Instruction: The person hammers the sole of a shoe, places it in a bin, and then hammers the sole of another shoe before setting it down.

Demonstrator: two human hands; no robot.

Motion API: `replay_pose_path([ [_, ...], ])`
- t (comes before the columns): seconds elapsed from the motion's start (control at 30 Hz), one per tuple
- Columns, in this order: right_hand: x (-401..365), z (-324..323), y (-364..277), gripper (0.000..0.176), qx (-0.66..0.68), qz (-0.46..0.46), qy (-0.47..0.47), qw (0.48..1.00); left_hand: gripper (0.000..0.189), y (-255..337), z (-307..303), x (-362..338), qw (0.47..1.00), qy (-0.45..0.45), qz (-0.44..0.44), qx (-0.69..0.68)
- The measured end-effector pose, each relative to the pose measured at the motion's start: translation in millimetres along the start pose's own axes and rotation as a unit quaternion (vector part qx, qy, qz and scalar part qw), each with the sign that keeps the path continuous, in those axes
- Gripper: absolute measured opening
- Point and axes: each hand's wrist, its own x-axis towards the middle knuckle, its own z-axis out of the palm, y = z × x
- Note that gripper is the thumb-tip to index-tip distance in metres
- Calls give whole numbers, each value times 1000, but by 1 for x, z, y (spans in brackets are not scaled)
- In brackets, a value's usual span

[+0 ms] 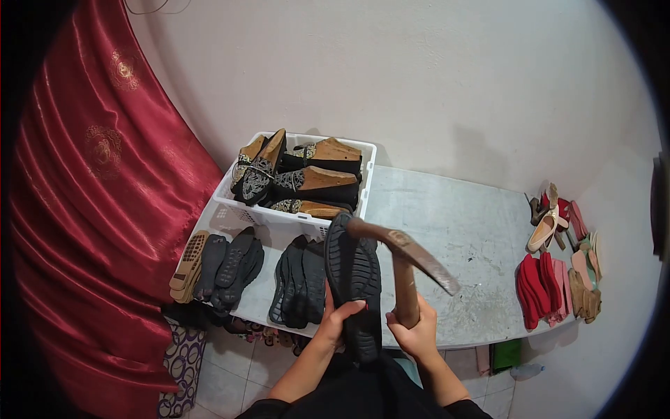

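A black shoe sole (pixel 352 269) with a ridged tread is held up in front of me, its tread towards the camera. My left hand (pixel 340 322) grips its lower part, the thumb lying across the edge. My right hand (pixel 419 334) is wrapped round the wooden handle of a hammer (pixel 403 244). The metal head slants across in front, its blunt end overlapping the sole's upper part in view and its flat, thin end pointing right. Whether the head touches the sole I cannot tell.
A white crate (pixel 372 157) of shoes on wooden lasts stands at the back of the table (pixel 447 209). Dark soles (pixel 296 279) and tan soles (pixel 188 269) lie left; red soles (pixel 534 290) and sandals (pixel 544 227) lie right. A red curtain (pixel 105 209) hangs left.
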Motion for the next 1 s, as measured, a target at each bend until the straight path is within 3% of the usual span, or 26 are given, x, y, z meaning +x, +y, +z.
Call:
replay_pose_path([
  [0.03, -3, 2, 3, 14, 0, 1, 1, 1000, 79, -2, 0, 0, 1000, -1, -1, 1],
  [0.1, -7, 6, 12, 14, 50, -15, 48, 998, 80, -6, 2, 0, 991, 12, 117, 64],
  [0.2, -3, 6, 15, 14, -57, -45, 56, 996, 79, -2, 4, -2, 992, -3, 105, 66],
  [0.23, 1, 2, 12, 14, -58, -53, 21, 997, 79, 1, 6, -3, 992, -3, 106, 65],
  [0.3, 5, -3, 1, 14, -55, -51, 32, 997, 80, 5, 8, -4, 999, 3, 36, 23],
  [0.4, 3, -7, 14, 15, -33, -64, 49, 996, 80, -6, 4, 2, 994, 29, 98, 42],
  [0.47, 0, -6, 32, 30, -107, -68, 27, 992, 80, -4, 3, 4, 995, 21, 88, 33],
  [0.5, 4, -1, 36, 30, -81, -102, 58, 990, 81, -2, 3, 5, 996, 11, 79, 28],
  [0.67, -2, -1, 33, 15, -29, -67, 21, 997, 81, -4, 0, 9, 997, 15, 75, 11],
  [0.73, -11, 4, 41, 19, 116, -13, 25, 993, 83, -10, -9, 12, 996, 8, 91, 13],
  [0.77, -12, 8, 30, 19, 129, 8, 57, 990, 86, -10, -9, 10, 996, 8, 87, 13],
  [0.8, -9, 5, 28, 19, 129, 8, 56, 990, 89, -9, -9, 9, 996, 7, 84, 15],
  [0.87, -4, -2, 25, 16, -82, -70, 14, 994, 94, -6, -9, 7, 998, 5, 66, 11],
  [1.0, -13, 5, 21, 14, 13, -11, 52, 998, 105, -9, -16, 9, 999, 26, 46, -11],
])
